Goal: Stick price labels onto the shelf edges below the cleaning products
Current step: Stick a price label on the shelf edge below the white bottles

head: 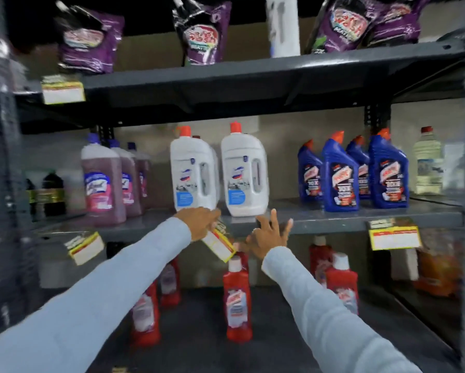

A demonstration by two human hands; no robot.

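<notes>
Two hands (234,230); four labels (219,242); two white bottles (219,172).

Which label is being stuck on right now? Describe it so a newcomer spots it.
Find the middle shelf edge below the two white bottles. The price label hangs there, pinched by the left hand. Unlike the other labels, it is steeply tilted.

Price label (218,242) print blurred; top under left hand (199,222).

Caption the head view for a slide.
Left hand holds a tilted price label at the middle shelf edge below the white bottles; the open right hand reaches in.
</notes>
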